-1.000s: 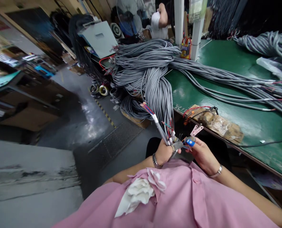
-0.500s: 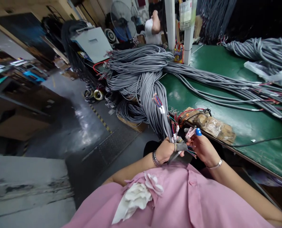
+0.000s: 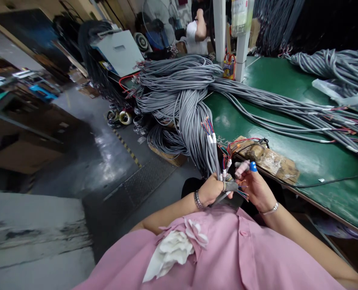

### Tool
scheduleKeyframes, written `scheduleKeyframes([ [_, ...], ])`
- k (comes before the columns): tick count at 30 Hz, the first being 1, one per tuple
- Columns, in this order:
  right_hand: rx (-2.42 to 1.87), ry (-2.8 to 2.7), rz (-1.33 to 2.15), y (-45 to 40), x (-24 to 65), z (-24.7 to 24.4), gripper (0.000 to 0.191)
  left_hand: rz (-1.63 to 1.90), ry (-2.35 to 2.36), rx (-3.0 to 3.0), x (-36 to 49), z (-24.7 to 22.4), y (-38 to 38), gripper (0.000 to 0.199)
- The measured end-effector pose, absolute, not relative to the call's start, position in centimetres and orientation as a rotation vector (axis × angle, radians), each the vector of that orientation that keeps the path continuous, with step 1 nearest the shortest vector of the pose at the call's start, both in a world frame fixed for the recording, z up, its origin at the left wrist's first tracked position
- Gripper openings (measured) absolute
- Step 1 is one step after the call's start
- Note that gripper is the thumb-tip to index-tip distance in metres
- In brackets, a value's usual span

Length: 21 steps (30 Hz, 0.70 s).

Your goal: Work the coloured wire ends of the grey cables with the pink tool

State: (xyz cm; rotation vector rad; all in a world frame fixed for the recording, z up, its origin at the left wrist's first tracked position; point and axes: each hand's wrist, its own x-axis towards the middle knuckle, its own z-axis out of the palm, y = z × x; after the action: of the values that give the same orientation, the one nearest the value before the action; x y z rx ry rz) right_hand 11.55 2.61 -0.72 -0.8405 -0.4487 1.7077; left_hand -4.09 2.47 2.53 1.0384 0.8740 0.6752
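Green-topped desk (image 3: 332,161) on the right, workshop around it. Round grey white-banded cables (image 3: 216,160) sit by its edge, left hand (image 3: 211,190) clenched around them, likely to keep the thin multicoloured wires (image 3: 243,195) bunched and exposed. Right hand (image 3: 259,191) pinches a blurred pale-pink clip-like piece (image 3: 243,167). Film-wrapped brown wooden block (image 3: 277,162) at desk edge; looped grey cable pile (image 3: 179,76) spills over, presumably for reach. Beyond: grey floor (image 3: 106,145), co-worker's white sleeve (image 3: 192,31).

Left hand (image 3: 211,191) grips grey cables (image 3: 216,159) (several, apparently).
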Motion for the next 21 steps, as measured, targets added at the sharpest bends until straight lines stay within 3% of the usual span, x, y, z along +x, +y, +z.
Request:
scheduleKeyframes([
  [6,-0.817,-0.480,1.804,2.6,12.1,-0.2,0.048,0.655,0.901,1.056,-4.7,3.4,1.4,0.034],
  [12,-0.910,-0.618,1.687,2.3,11.8,0.8,0.025,0.797,0.910,0.997,-4.6,3.2,0.9,0.035],
  [21,-0.902,-0.587,1.793,3.0,11.6,-0.5,0.052,0.820,0.940,1.041,-3.9,2.8,1.4,0.038],
])
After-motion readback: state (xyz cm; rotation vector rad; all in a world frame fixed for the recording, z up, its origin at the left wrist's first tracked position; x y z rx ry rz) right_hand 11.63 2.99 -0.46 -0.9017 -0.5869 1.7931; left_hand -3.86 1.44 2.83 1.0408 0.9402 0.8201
